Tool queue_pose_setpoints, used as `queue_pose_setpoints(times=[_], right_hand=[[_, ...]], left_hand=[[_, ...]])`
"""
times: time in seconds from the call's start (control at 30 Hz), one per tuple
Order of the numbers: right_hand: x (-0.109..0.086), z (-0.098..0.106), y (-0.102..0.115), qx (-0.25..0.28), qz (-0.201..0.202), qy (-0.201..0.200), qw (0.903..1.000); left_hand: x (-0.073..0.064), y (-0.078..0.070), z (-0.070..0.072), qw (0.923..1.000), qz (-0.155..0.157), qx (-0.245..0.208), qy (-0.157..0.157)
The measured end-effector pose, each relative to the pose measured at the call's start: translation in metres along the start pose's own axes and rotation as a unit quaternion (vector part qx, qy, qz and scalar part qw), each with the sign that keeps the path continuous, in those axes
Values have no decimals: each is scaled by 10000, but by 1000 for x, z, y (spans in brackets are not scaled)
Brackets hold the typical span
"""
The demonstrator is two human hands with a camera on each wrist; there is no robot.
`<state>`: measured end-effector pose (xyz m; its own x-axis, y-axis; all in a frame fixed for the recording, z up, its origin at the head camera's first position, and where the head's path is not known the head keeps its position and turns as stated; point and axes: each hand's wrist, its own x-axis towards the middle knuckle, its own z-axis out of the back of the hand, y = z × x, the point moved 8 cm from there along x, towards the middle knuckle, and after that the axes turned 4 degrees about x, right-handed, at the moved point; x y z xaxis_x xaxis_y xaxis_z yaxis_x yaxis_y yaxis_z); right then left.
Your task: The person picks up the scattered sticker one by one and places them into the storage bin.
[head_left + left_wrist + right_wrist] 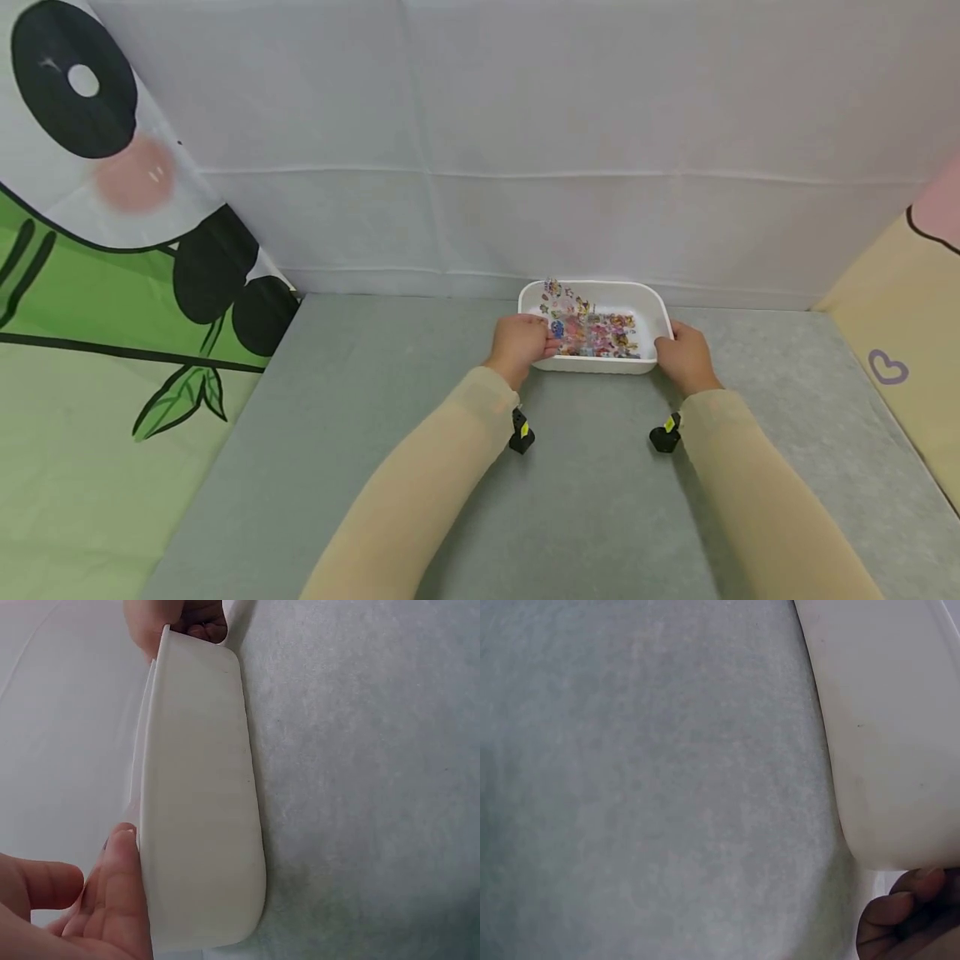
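Observation:
A white rectangular tray (600, 365) stands at the back of the grey table, with colourful sticker sheets (607, 335) lying in it. One see-through sticker sheet (567, 302) slants up over the tray's left side, its top reaching the far rim. My left hand (521, 343) pinches this sheet by its near left part, beside the tray's left rim; in the left wrist view the fingers (120, 889) reach along the rim. My right hand (686, 357) grips the tray's right end, thumb over the rim and curled fingers (889, 915) outside, against the wall.
A white cloth (480, 200) hangs right behind the tray. Printed cloths flank the table (585, 500), a green and white one (150, 292) at left and a yellow one (900, 333) at right. Both wrists carry small black cameras.

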<state>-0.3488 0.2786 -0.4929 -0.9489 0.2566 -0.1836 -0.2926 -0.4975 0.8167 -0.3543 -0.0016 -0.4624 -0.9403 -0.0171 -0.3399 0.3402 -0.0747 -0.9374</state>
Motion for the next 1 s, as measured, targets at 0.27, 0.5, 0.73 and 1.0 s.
queue_pose_setpoints(times=[0.27,0.5,0.73,1.0], right_hand=[[0,-2,2,69,9,5,10000],[0,-2,3,45,43,-50,10000],[0,-4,3,80,-40,33,10000],[3,-3,4,-92,72,106,9999]], left_hand=[[0,-10,1,9916,273,1254,151],[1,-29,15,9302,-471,3638,120],[-6,-34,35,9328,-763,3521,-116],[-2,-32,58,9285,-904,3590,-300]])
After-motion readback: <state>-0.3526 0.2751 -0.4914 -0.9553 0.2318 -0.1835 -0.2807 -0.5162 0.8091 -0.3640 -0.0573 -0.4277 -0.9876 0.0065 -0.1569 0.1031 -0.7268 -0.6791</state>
